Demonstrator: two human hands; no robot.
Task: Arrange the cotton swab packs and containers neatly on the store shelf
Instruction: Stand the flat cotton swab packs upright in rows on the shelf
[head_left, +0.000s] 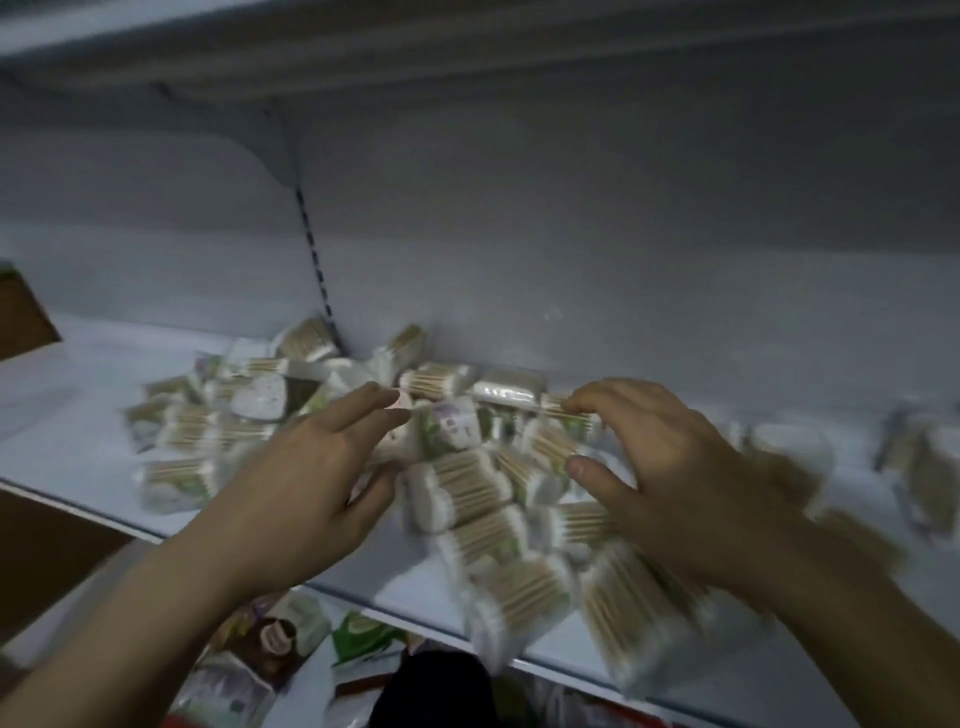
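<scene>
head view, blurred by motion: a loose heap of cotton swab packs (467, 483) lies on the white shelf (78, 441), spreading from the back wall to the front edge (374, 595). the left hand (311, 467) has its fingers straight and relaxed, tips touching packs in the middle of the heap. the right hand (654, 467) is clawed over the heap's right side, forefinger and thumb on either side of a pack; i cannot tell whether they have closed on it.

the likely trouble is at the front. the nearest packs (519, 597) already hang over the edge, so a sweep of either wrist, or lifting a pack that props them, could tip them onto the goods on the lower shelf (280, 639). the wrappers look slick, so a stack would probably slide.

counts: two hands and one heap. the blur hides any exact tally, but i judge roughly twenty or more packs. a few more packs (924, 467) lie apart at the far right. no rigid container can be clearly made out.
</scene>
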